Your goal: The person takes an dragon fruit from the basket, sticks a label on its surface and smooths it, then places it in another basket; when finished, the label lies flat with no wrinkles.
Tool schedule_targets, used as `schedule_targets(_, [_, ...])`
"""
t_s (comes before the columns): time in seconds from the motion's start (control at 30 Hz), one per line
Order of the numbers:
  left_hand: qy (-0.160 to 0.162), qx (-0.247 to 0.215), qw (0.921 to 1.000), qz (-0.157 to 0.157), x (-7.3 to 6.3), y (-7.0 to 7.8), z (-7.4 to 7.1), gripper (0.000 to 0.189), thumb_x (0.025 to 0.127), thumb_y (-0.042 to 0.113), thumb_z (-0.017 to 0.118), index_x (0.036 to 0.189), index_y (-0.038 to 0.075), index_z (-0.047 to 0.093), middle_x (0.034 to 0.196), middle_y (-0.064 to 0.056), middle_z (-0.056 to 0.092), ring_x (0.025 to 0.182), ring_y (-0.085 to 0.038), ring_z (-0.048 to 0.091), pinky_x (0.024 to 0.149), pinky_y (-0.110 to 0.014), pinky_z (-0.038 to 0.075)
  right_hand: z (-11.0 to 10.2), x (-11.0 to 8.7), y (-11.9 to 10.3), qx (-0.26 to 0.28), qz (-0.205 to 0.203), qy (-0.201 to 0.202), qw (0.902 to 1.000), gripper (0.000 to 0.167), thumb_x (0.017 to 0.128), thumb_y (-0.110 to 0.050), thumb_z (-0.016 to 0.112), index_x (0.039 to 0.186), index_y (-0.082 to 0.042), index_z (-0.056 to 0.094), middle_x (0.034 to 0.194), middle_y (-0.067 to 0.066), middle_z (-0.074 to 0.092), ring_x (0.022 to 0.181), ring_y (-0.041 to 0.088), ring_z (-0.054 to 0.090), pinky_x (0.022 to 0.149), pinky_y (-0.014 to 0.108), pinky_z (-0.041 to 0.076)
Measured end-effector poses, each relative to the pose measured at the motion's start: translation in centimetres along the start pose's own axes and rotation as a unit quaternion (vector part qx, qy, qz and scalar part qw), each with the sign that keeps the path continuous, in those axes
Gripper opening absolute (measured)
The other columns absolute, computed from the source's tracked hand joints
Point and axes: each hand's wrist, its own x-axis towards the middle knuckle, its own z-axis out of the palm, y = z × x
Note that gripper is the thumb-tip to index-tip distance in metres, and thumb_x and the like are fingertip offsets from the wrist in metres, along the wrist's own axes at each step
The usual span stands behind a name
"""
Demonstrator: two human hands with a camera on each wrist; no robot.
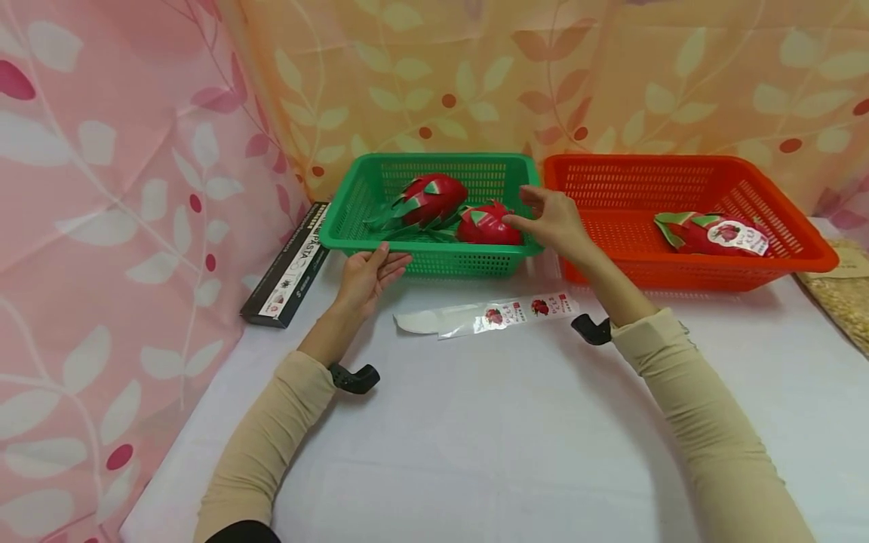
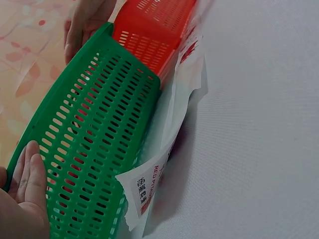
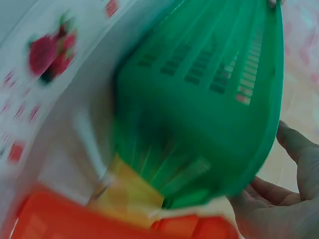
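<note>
A green plastic basket with slotted walls holds two red dragon fruits, one whole fruit with long green scales and another beside it. My left hand pinches the basket's front rim near its left corner, thumb over the edge and fingers along the outer wall. By the basket's right corner, my right hand has thumb and fingers spread apart, with its thumb over the nearer fruit in the head view. In the right wrist view, the right hand is close to the green rim.
An orange-red basket stands at the right, holding a labelled dragon fruit. Sticker strips lie in front of the green basket. A black box leans at the left; a bag of grains lies far right.
</note>
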Motion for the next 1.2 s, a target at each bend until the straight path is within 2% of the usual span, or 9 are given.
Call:
schedule_targets(0.17, [0.0, -0.001, 1.0, 0.0, 0.1, -0.1, -0.1, 0.018, 0.095, 0.018, 0.048, 0.097, 0.0, 0.051, 0.081, -0.006, 0.071, 0.08, -0.014, 0.07, 0.073, -0.022, 0.054, 1.9, 1.1, -1.1, -0.032, 0.003, -0.026, 0.9991, 0.074, 0.08, -0.034, 0.07, 0.137, 0.001, 0.039, 0.137, 0.018, 0.046, 0.122, 0.032, 0.048, 0.101, 0.042, 0.04])
schedule_targets(0.3, [-0.002, -0.001, 1.0, 0.002, 0.1, -0.2, 0.0, 0.019, 0.095, 0.018, 0.048, 0.098, -0.001, 0.05, 0.081, -0.006, 0.071, 0.08, -0.013, 0.07, 0.073, -0.022, 0.054, 3.0, 1.7, -1.4, -0.087, 0.001, -0.034, 0.9956, 0.075, 0.079, -0.039, 0.069, 0.134, 0.004, 0.041, 0.124, 0.022, 0.054, 0.107, 0.033, 0.051, 0.085, 0.04, 0.046])
schedule_targets(0.5, [0.001, 0.0, 1.0, 0.0, 0.1, -0.2, 0.1, 0.018, 0.095, 0.018, 0.047, 0.094, 0.0, 0.05, 0.082, -0.006, 0.071, 0.08, -0.013, 0.07, 0.074, -0.022, 0.054, 3.7, 1.9, -1.9, -0.127, 0.024, -0.043, 0.9907, 0.056, 0.077, -0.043, 0.069, 0.101, 0.004, 0.051, 0.085, 0.015, 0.053, 0.075, 0.026, 0.049, 0.057, 0.029, 0.037])
schedule_targets(0.57, [0.001, 0.001, 1.0, 0.001, 0.0, -0.2, 0.0, 0.018, 0.095, 0.018, 0.047, 0.093, 0.0, 0.05, 0.083, -0.006, 0.071, 0.081, -0.013, 0.07, 0.074, -0.021, 0.054, 3.9, 1.9, -1.9, -0.13, 0.025, -0.04, 0.9904, 0.048, 0.077, -0.042, 0.07, 0.087, 0.0, 0.05, 0.076, 0.011, 0.05, 0.067, 0.023, 0.046, 0.054, 0.027, 0.034])
schedule_targets(0.7, [0.001, -0.004, 1.0, 0.002, 0.0, -0.1, 0.0, 0.018, 0.095, 0.018, 0.047, 0.094, 0.0, 0.051, 0.083, -0.007, 0.071, 0.08, -0.014, 0.07, 0.074, -0.021, 0.054, 4.0, 2.2, -2.0, -0.137, 0.023, -0.038, 0.9895, 0.042, 0.078, -0.039, 0.069, 0.078, -0.002, 0.049, 0.07, 0.008, 0.048, 0.062, 0.021, 0.044, 0.051, 0.027, 0.033])
schedule_targets(0.8, [-0.001, -0.003, 1.0, 0.002, 0.0, -0.1, 0.0, 0.019, 0.095, 0.018, 0.047, 0.097, 0.0, 0.051, 0.082, -0.006, 0.071, 0.08, -0.013, 0.07, 0.074, -0.021, 0.054, 3.9, 2.5, -1.9, -0.136, 0.025, -0.046, 0.9894, 0.046, 0.078, -0.038, 0.07, 0.091, 0.004, 0.054, 0.081, 0.016, 0.055, 0.072, 0.027, 0.051, 0.058, 0.031, 0.042])
schedule_targets(0.87, [-0.001, -0.002, 1.0, 0.003, 0.1, -0.1, 0.0, 0.02, 0.096, 0.018, 0.047, 0.099, 0.0, 0.051, 0.081, -0.006, 0.071, 0.08, -0.013, 0.07, 0.074, -0.021, 0.054, 3.8, 2.7, -1.8, -0.131, 0.022, -0.056, 0.9896, 0.056, 0.077, -0.038, 0.072, 0.109, 0.006, 0.055, 0.097, 0.02, 0.059, 0.084, 0.031, 0.054, 0.07, 0.036, 0.047])
schedule_targets(1.0, [0.002, 0.0, 1.0, 0.001, 0.1, -0.2, -0.1, 0.019, 0.096, 0.018, 0.047, 0.098, -0.001, 0.051, 0.081, -0.006, 0.07, 0.08, -0.013, 0.07, 0.073, -0.021, 0.054, 3.6, 3.2, -1.6, -0.096, 0.028, -0.088, 0.9911, 0.079, 0.073, -0.035, 0.076, 0.136, -0.002, 0.041, 0.123, 0.021, 0.054, 0.105, 0.033, 0.051, 0.09, 0.043, 0.044])
schedule_targets(1.2, [0.006, 0.0, 1.0, 0.003, 0.1, -0.3, 0.0, 0.019, 0.095, 0.018, 0.047, 0.097, 0.0, 0.05, 0.08, -0.006, 0.07, 0.079, -0.012, 0.07, 0.073, -0.021, 0.054, 3.6, 3.3, -1.5, -0.044, 0.039, -0.098, 0.9935, 0.082, 0.068, -0.034, 0.081, 0.138, -0.011, 0.043, 0.124, 0.018, 0.054, 0.105, 0.029, 0.05, 0.09, 0.04, 0.044])
